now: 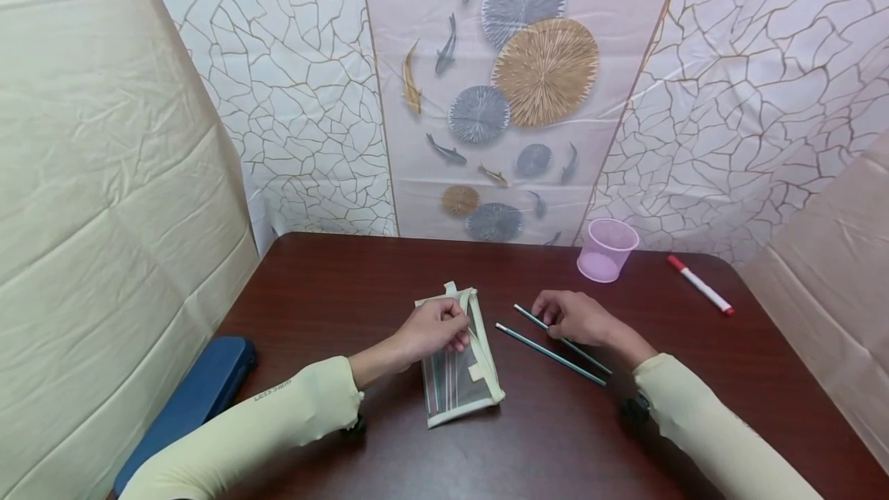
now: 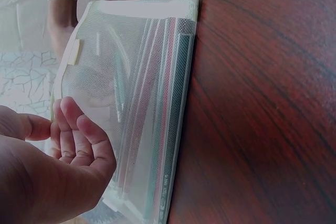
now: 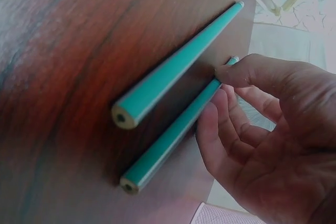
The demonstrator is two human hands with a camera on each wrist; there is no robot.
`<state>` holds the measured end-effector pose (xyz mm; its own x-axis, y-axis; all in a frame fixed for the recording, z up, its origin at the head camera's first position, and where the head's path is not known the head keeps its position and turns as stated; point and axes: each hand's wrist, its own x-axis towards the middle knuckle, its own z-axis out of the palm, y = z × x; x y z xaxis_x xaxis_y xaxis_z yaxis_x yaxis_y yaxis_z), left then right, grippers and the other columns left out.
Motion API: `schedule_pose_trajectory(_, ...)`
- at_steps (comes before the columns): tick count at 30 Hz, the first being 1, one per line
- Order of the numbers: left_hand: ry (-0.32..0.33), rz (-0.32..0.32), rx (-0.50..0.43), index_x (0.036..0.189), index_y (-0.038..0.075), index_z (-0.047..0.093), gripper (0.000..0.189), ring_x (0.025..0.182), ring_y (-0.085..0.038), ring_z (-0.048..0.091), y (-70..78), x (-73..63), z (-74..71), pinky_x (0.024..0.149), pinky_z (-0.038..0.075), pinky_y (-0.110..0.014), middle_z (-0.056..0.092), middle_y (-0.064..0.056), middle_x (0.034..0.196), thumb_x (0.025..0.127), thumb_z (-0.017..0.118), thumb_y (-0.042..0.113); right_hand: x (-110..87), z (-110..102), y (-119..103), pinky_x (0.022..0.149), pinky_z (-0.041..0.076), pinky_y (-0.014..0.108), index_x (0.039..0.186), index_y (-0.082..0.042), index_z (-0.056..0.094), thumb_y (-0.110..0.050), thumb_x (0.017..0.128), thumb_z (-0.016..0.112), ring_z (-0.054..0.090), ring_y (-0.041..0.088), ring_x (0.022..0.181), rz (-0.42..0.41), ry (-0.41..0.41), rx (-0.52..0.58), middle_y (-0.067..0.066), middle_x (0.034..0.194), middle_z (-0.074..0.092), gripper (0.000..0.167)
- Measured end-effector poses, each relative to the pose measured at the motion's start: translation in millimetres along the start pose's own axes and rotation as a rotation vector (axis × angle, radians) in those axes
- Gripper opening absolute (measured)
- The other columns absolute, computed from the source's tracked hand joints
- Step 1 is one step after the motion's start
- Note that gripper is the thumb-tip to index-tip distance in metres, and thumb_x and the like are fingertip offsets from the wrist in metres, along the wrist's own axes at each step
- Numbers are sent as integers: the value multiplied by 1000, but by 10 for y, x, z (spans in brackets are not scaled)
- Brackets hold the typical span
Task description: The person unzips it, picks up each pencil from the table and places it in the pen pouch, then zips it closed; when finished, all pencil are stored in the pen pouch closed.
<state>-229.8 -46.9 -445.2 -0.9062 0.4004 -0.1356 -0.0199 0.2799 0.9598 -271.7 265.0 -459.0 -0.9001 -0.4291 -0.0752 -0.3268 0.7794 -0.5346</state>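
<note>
A mesh zip pouch (image 1: pixel 444 412) lies in the middle of the table, with several pencils showing through its mesh (image 2: pixel 137 98). My left hand (image 1: pixel 439 326) is over it, thumb and fingers pinching the edge of its zipped side. To the right, two green pencils (image 1: pixel 549 353) lie side by side, erasers pointing away from me. My right hand (image 1: pixel 575 318) pinches the outer pencil (image 3: pixel 173 135) between thumb and fingers near its eraser end. The inner pencil (image 3: pixel 168 72) rests untouched beside it. Both pencil tips look flat and unsharpened.
A pink mesh cup (image 1: pixel 607 251) stands at the back right of the brown table (image 1: pixel 333 276). Beyond it lies a red-and-white marker (image 1: pixel 701 285). At the left edge is a dark blue case (image 1: pixel 187 407). Patterned cloth hangs behind the table.
</note>
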Motion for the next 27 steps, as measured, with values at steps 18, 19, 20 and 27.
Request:
schedule_pose_trajectory(18,10,0,22,94,4,63,10,64,-9,68,22,-14,-7,66,62,-29,75,-8,78,99,58,10,121,-63,-206,69,46,30,107,-14,64,-8,76,84,60,12,75,-33,132,-31,-1,86,71,37)
schedule_pose_trajectory(19,7,0,23,94,4,63,10,64,-9,69,25,-16,-10,65,61,-28,75,-8,78,99,58,11,127,-71,-235,69,46,29,107,-14,64,-8,75,83,60,12,75,-38,166,-8,-1,86,70,38)
schedule_pose_trajectory(20,4,1,24,94,4,63,10,64,-9,69,29,-18,-14,65,61,-28,75,-8,78,99,58,11,134,-79,-270,69,45,28,108,-13,63,-7,75,82,59,12,75,-45,195,28,1,86,69,39)
schedule_pose_trajectory(27,12,-6,21,94,5,63,10,65,-9,69,43,-22,-47,66,61,-28,75,-5,78,100,59,12,208,-69,-553,59,59,33,120,0,51,4,85,69,58,12,75,-8,284,527,9,96,55,39)
